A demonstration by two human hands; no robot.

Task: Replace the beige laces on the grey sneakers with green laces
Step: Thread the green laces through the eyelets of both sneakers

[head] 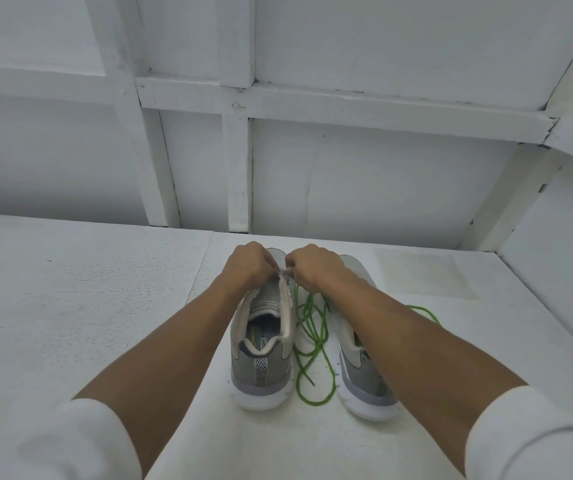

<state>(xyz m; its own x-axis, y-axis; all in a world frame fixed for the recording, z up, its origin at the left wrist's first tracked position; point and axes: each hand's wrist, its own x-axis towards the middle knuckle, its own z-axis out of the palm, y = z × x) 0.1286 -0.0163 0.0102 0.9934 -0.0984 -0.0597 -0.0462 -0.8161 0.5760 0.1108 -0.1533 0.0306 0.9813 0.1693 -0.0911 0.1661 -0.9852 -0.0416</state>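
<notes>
Two grey sneakers stand heels toward me on the white table (70, 306). The left sneaker (261, 362) has its tongue and opening exposed. My left hand (248, 263) and my right hand (307, 266) meet over its lacing area, fingers pinched together on something small; whether it is a lace end is hidden by the fingers. The right sneaker (364, 375) lies partly under my right forearm. Green laces (309, 341) lie in loose loops between the shoes, with one strand showing right of my forearm. No beige lace is plainly visible.
A white panelled wall (278, 168) rises behind the table's far edge. A side wall (555, 271) closes the right. A faint square patch (423, 271) marks the table beyond the right sneaker.
</notes>
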